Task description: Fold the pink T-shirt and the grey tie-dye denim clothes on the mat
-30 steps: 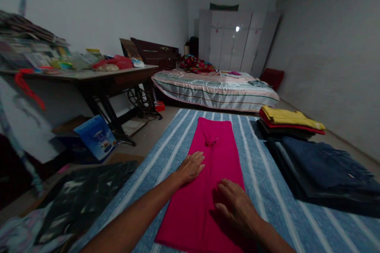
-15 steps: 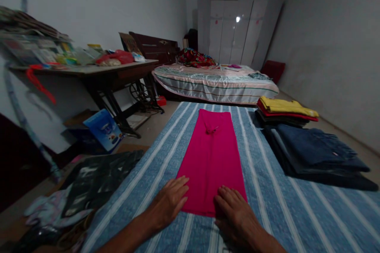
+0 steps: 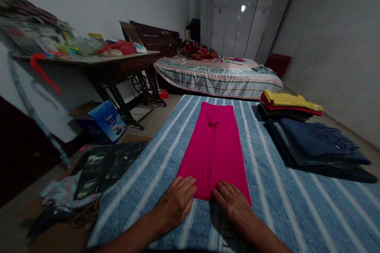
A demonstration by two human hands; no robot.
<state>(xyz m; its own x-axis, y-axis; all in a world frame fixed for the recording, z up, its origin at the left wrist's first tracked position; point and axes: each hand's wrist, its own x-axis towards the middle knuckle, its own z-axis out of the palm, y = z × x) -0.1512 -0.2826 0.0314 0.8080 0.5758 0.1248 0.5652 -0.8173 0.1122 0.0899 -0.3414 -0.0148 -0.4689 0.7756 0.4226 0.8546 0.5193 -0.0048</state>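
Observation:
A bright pink folded garment (image 3: 212, 146) lies flat and lengthwise on the blue striped bedcover (image 3: 154, 166), with a small dark tie or bow near its far end. My left hand (image 3: 179, 195) rests on its near left corner, fingers stretched out and covering that corner. Across from it, my right hand (image 3: 231, 199) lies over the near edge, right of the middle, with its fingers flat on the cloth. Both palms face down, and neither hand grasps the fabric.
To the right sit folded jeans (image 3: 320, 142) and a stack topped by a yellow garment (image 3: 291, 101). A cluttered sewing-machine table (image 3: 118, 60) stands at left, with a blue box (image 3: 108, 120) below. Beyond is another bed (image 3: 219, 79) before a wardrobe (image 3: 234, 27).
The view has tilted down slightly. Both hands have slid towards the garment's near edge, and the left hand has shifted a little to the right. The garment stays flat.

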